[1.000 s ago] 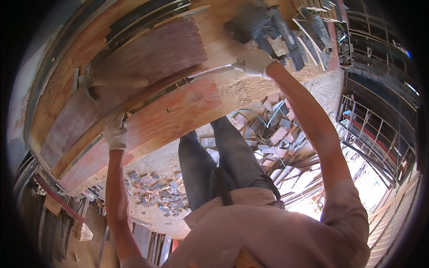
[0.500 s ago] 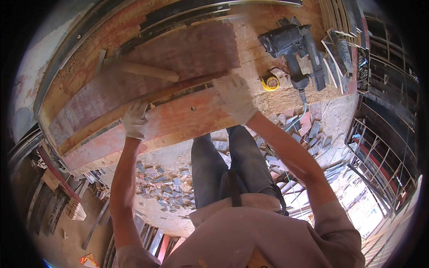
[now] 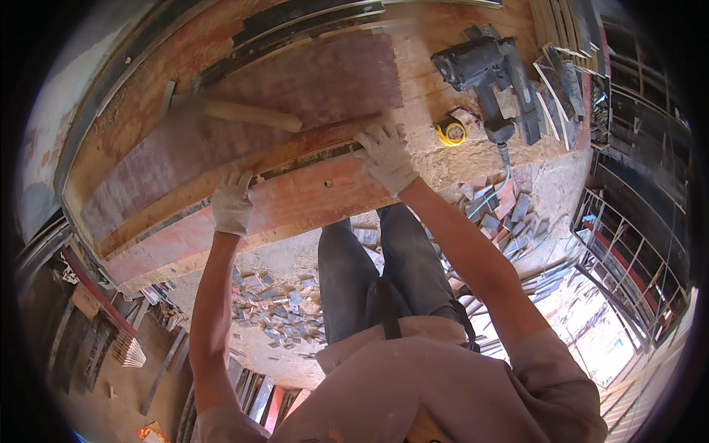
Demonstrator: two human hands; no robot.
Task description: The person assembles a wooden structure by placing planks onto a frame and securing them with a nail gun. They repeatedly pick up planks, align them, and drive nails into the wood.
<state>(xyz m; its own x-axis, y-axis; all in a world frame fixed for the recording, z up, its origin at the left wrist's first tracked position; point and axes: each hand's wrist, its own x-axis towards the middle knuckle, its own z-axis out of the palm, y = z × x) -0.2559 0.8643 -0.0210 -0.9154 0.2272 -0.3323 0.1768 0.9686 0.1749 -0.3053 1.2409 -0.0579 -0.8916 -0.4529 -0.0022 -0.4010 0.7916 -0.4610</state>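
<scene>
- Both gloved hands have slid down the boards since a moment ago; the left hand (image 3: 233,203) now sits at the near edge of the reddish plank (image 3: 281,210).
- Head view: the right hand (image 3: 385,153) lies flat, fingers spread, where the plank meets the purple board (image 3: 295,92) on the tabletop (image 3: 436,52); neither hand grips anything.
- A wooden handle (image 3: 247,114) lies on the board; nail gun (image 3: 484,70) and yellow tape measure (image 3: 451,132) sit unused to the right.
- Boards seem lined up, fastening apparently not yet done.

We stand above a rough concrete floor (image 3: 473,159) strewn with broken brick rubble (image 3: 277,310). To our right, metal scaffolding (image 3: 628,251) catches hard sunlight. On our left, a pale weathered wall (image 3: 70,96) and stacked timber offcuts (image 3: 88,325) sit in shade.
</scene>
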